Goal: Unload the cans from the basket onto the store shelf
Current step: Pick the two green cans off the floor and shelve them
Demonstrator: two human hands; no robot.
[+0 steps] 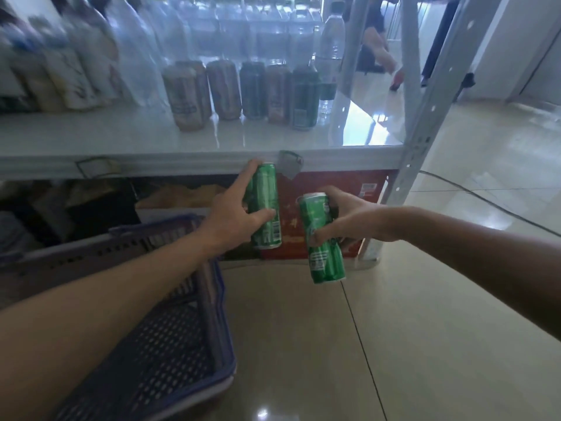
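Cans are filling both of my hands at the front edge of the shelf (212, 138). My left hand (235, 212) is wrapping around a slim green can (267, 205), fingers along its left side and thumb pressing across its lower half; the can is standing nearly upright, its top reaching up to the shelf's front lip. My right hand (349, 218) is gripping a second green can (321, 238) around its middle, and that one is tilting a little, with its top leaning left and its base hanging over the tiled floor (303, 344). The two cans are sitting near each other without touching. Below my left forearm the blue basket (170, 354) is resting on the floor, and the part of its mesh bottom I can see is lying bare. Up on the shelf, a row of cans (243, 92) is standing in front of clear water bottles (329, 56); the row is blurring, so I am only guessing at brownish and dark green colours. Under the shelf a red carton (334, 208) is sitting behind my hands, beside the perforated metal upright (425, 123).
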